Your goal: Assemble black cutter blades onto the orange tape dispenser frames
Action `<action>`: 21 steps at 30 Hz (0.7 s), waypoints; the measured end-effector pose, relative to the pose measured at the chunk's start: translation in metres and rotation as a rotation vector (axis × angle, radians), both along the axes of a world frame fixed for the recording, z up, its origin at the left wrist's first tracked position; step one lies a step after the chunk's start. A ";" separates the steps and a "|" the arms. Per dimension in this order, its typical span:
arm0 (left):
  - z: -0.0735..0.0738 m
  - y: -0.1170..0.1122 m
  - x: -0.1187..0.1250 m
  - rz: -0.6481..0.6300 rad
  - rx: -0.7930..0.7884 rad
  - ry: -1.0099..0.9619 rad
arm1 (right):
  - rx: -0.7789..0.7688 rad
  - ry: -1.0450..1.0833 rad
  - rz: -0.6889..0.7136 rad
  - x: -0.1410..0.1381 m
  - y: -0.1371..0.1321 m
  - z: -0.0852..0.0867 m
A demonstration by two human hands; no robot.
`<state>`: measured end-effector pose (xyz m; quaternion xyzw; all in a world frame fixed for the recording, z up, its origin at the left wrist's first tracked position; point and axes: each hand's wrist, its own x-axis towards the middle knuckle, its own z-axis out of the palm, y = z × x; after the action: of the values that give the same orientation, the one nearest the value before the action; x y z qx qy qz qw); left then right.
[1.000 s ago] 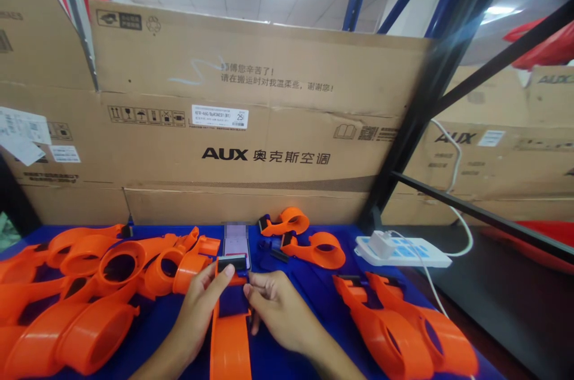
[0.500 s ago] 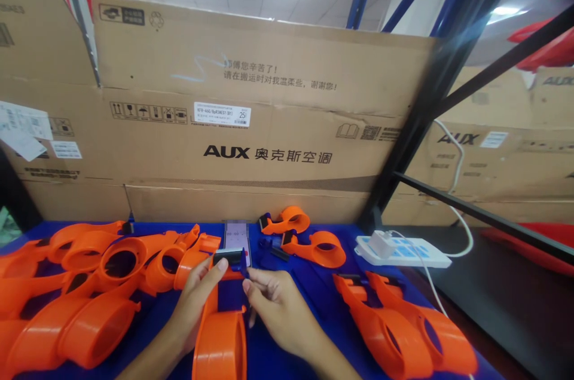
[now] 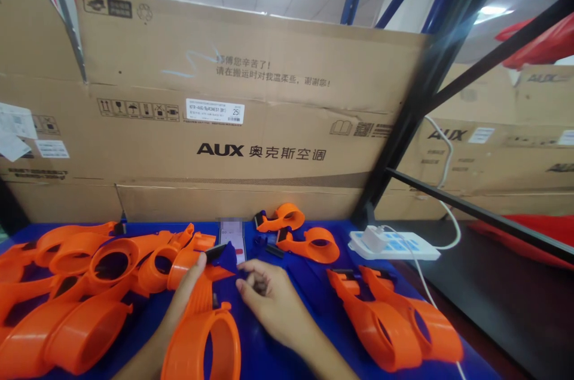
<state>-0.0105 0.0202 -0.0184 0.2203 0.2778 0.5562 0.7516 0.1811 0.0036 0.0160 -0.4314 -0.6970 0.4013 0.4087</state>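
While only the head view shows this moment, it is enough to see that the work is at the head of one orange tape dispenser (image 3: 188, 344), which is located between six and seven o'clock from the middle of the view. The left hand (image 3: 186, 290) grips this dispenser near its head, with the thumb lying on it beside the black strip (image 3: 216, 251); the other fingers are hidden behind, so I cannot tell how they press. Beyond the strip a blue piece (image 3: 228, 257) sticks up, and whether it is fully seated I cannot tell. At between two and three o'clock from the dispenser is the right hand (image 3: 271, 293), with fingers loosely curled, thumb and forefinger slightly spread, and nothing visible between them; they are just beside the blue piece. In my judgement, the step in hand is fitting or checking of this blue piece. The next move seems to call for a firm left grip, and for a small, exact pinch or push from the right fingertips. Around the held dispenser, a pile of similar dispensers (image 3: 89, 338) lies at nine o'clock, a phone (image 3: 233, 236) at half past twelve, and another pair (image 3: 399, 341) at three o'clock, all on the blue table surface (image 3: 260, 359).
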 end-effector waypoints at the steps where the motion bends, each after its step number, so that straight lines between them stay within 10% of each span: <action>1: 0.001 0.002 -0.003 0.021 0.008 0.047 | 0.045 -0.025 -0.062 0.007 0.004 0.002; 7: -0.006 0.016 -0.010 0.082 0.006 0.319 | 0.225 -0.297 -0.464 0.063 0.031 0.021; 21: 0.002 -0.021 0.017 0.156 0.179 0.541 | 0.143 -0.720 -0.392 0.064 0.029 0.000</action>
<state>0.0066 -0.0008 -0.0164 0.4040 0.4339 0.5556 0.5829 0.2454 0.0329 0.0156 -0.6395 -0.7260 0.0900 0.2364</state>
